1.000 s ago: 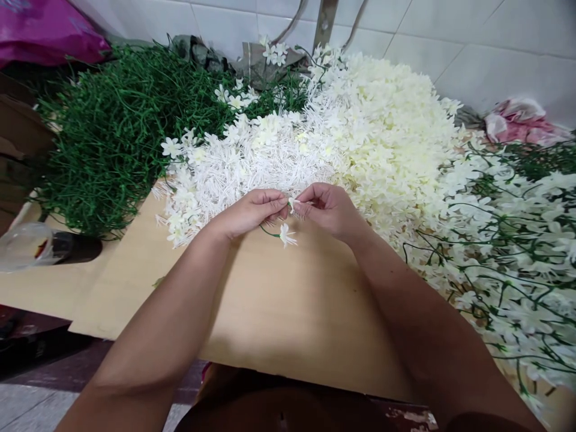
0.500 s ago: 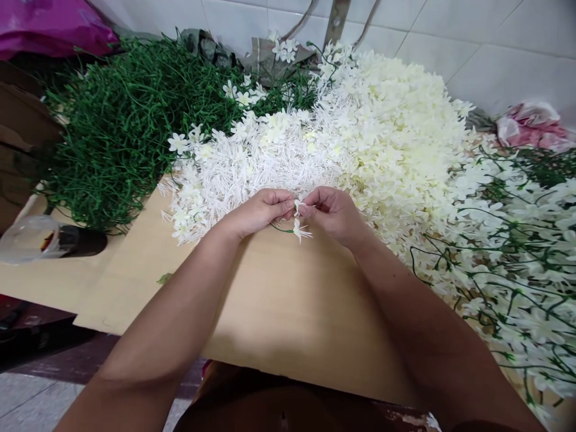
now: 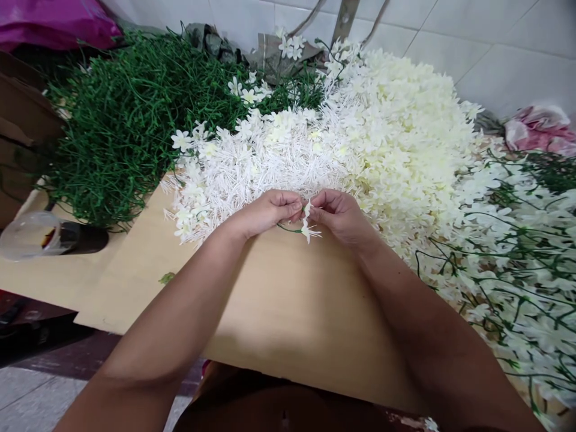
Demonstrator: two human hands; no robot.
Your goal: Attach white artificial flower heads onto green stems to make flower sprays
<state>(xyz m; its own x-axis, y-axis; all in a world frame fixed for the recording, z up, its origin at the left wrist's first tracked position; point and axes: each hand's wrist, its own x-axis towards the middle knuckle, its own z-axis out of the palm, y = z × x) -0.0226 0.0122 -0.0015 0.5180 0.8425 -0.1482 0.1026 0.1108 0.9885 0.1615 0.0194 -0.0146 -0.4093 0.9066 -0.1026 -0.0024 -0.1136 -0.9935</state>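
Note:
My left hand [image 3: 273,211] is closed in a pinch on the green artificial flower stem [image 3: 290,229], which curves out below its fingers. At the stem's tips are white artificial flowers [image 3: 308,230]: one hangs lower with thin white stamens sticking out to the right, another sits between my two hands. My right hand [image 3: 341,217] is closed, thumb and forefinger pressed together at the edge of the upper flower. Its fingertips partly hide what they pinch. Just beyond both hands lies a pile of white stamen pieces [image 3: 288,165].
Green stems [image 3: 121,120] are heaped at the left, cream petals [image 3: 405,126] at the back right. Finished-looking flowers on stems [image 3: 526,282] spread along the right. A clear plastic cup [image 3: 29,237] lies at the left on the cardboard [image 3: 288,324]. A tiled wall [image 3: 486,36] stands behind.
The view has shifted slightly, so things appear a little to the right. A small gap has opened between my fingertips, and the upper flower shows more fully.

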